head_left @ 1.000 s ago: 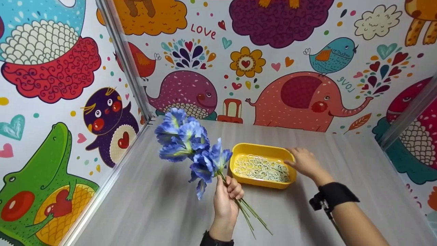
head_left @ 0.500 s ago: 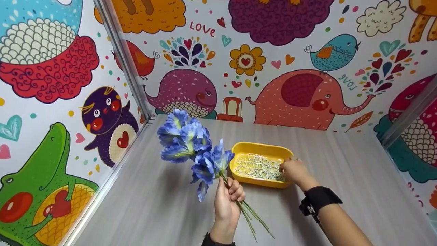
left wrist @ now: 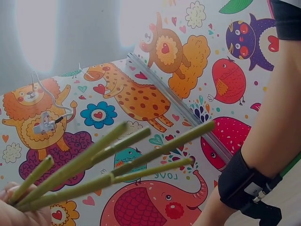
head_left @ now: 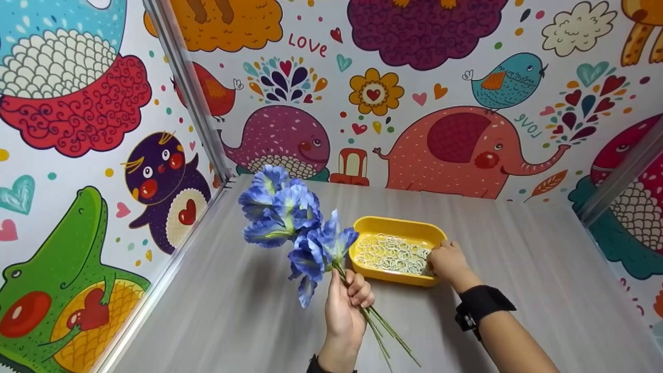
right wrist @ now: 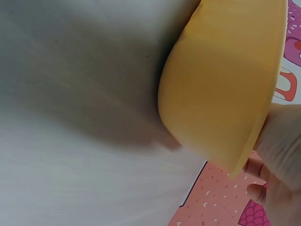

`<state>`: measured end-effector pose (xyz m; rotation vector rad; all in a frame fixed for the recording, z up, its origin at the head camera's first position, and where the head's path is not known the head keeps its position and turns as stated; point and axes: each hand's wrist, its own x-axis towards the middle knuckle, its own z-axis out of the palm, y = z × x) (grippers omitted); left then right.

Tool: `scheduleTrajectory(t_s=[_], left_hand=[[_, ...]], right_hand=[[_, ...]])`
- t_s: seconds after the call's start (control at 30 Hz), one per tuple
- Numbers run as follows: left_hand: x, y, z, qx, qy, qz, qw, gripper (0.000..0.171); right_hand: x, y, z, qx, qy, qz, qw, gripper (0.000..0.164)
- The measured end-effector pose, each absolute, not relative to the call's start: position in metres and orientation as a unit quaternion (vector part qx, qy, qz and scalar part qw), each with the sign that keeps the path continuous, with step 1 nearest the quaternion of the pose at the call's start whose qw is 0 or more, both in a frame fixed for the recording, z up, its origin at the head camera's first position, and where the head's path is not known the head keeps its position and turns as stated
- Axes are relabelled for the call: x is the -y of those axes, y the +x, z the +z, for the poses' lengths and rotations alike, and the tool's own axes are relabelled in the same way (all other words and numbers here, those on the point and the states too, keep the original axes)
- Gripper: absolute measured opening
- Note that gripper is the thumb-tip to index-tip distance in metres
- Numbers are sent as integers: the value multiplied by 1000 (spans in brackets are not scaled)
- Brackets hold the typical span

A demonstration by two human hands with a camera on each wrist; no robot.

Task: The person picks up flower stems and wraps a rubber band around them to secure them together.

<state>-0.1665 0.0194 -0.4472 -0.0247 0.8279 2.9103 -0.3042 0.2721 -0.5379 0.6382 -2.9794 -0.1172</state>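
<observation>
Green, thin stems [left wrist: 164, 149] pass through the person's left hand [head_left: 346, 305], and for the step in hand, which we take to be picking out one of the small, pale, thin rings [head_left: 404, 260] with the right hand [head_left: 449, 263], we would hold that bundle just firmly enough to gather it, pinch a single ring by its edge and lift it straight up so that no neighbour hooks along. We see the left fingers curled round the stems, the thumb pressed along them. The right fingers are bent over the short end of the yellow, rounded-oblong, plastic-looking tray [head_left: 393, 276], at about three o'clock on it; their tips are hidden in the head view, so we cannot tell how far apart they stand or whether they pinch anything. Outward from there, we find the rings in a loose layer across the tray's floor. With the left hand as our dial's centre, we place the blue, ruffled, fabric-like flowers [head_left: 290, 217] at eleven, the free stem ends between four and five, and the tray between one and two. Beneath lies the grey, wood-grain tabletop [head_left: 222, 295]; at twelve stands the brightly printed animal-pattern wall [head_left: 445, 155].
</observation>
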Motion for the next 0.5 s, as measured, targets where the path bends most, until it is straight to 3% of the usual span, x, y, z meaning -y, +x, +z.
scheduleTrajectory(t_s=[0.5], left_hand=[[-19, -168, -447, -268, -17, 962, 59, 38]], right_hand=[[-274, -304, -535, 981, 189, -13, 52, 12]])
